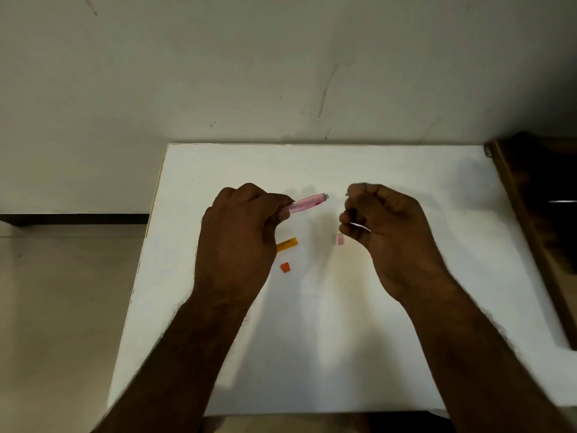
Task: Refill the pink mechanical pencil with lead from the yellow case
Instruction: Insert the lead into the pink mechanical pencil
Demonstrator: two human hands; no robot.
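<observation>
Pink mechanical pencil [307,203] sticks out rightward from the closed left hand [240,232]. Opposite its open end, the right hand [384,223] is curled shut; I cannot tell what it pinches.

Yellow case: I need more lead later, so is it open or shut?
Open. The yellow case lies on the table with its orange cap off, lying apart just in front of it.

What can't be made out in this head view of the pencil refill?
- Lead: too thin and blurred to confirm in the right hand.
- Pink pencil: its lower half is hidden inside the left hand.
- Yellow case: partly covered by the left hand; contents unreadable.
- Dark object: cut off by the right edge.
</observation>
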